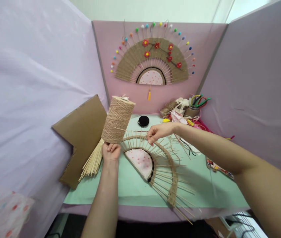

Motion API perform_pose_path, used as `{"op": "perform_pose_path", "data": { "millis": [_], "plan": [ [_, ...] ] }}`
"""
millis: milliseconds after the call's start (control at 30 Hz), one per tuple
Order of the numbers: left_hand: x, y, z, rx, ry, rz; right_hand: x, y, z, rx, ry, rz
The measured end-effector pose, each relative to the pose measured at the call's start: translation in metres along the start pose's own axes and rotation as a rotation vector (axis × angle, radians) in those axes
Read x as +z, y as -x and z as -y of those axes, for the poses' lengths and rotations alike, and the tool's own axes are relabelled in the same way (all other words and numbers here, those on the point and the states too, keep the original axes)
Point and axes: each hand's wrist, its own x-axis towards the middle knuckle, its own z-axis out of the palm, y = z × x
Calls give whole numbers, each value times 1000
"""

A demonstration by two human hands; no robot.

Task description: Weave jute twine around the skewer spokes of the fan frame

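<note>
A large spool of tan twine (118, 119) is tilted to the right above the table. My left hand (111, 152) is closed around its lower end. A thin strand runs from the spool toward my right hand (158, 133), whose fingers are pinched together on the twine. Below both hands lies a half-round fan (174, 172) of thin sticks with a band of woven twine. Its flat centre is a white padded half-disc (141, 162) with pink spots and a black braided edge. The right hand hovers over the fan's upper sticks and hides some of them.
Behind the left hand, a bundle of sticks (92, 162) leans by a cardboard sheet (81, 129). A black round item (143, 121) lies at the back. Scissors and cords crowd a pot (192, 112) at back right. A finished-looking fan (155, 49) hangs on the pink panel.
</note>
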Motion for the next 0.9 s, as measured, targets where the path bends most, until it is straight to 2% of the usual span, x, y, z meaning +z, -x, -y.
{"op": "perform_pose_path", "data": {
  "millis": [67, 133, 267, 300, 367, 400, 467, 567, 667, 733, 767, 833, 900],
  "plan": [
    [0, 0, -2, 12, -30, 14, -14, 12, 19, -12, 112, -178],
    [1, 0, -2, 10, -54, -10, -32, 20, 40, -46, 202, -414],
    [5, 2, 6, -1, -191, -55, -74, 19, 70, -102, 460, -752],
    [5, 2, 9, -17, -224, -58, -85, 18, 72, -66, 519, -878],
    [3, 2, 15, -87, -266, -19, -107, 22, 70, 147, 592, -1200],
    [0, 2, 17, -132, -270, 7, -118, 28, 66, 234, 603, -1317],
    [-8, -1, 19, -206, -247, 59, -135, 51, 56, 368, 603, -1464],
    [-21, -8, 18, -261, -148, 140, -151, 107, 42, 609, 573, -1655],
    [-27, -13, 15, -231, -7, 203, -152, 166, 32, 818, 561, -1798],
    [-25, -13, 13, -178, 62, 217, -148, 193, 25, 919, 581, -1820],
    [-23, -12, 12, -149, 80, 214, -145, 200, 21, 980, 604, -1776],
    [-19, -10, 10, -89, 84, 182, -137, 200, 11, 1054, 659, -1609],
    [-14, -7, 10, -34, 67, 127, -128, 182, -2, 990, 706, -1471]
  ]
}}
